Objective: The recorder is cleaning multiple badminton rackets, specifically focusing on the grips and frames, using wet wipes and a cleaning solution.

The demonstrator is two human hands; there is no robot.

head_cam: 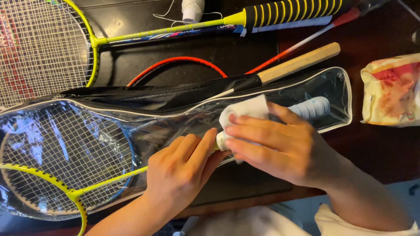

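— Hands first: where are they?

— Both sit in the lower middle of the frame, on the clear racket cover [175, 118] that runs across the picture from left to right. My left hand [181, 170] lies flat on the plastic, fingers loosely together and pointing up and right, gripping nothing. My right hand [280, 146] is just beside it, fingers stretched leftward, pressing a white cloth [245, 111] onto the cover.

— And the cloth against the hands?

— It sticks out from under my right fingers at their upper edge. My left fingertips nearly meet the right ones there.

— What is around them?

— Inside the cover, a racket with a pale blue grip [313, 107] shows right of my right hand. A yellow racket [65, 188] lies at lower left, another yellow racket [175, 30] across the top, a wooden handle [302, 61] at upper right, and a crumpled packet [391, 89] at the right edge.
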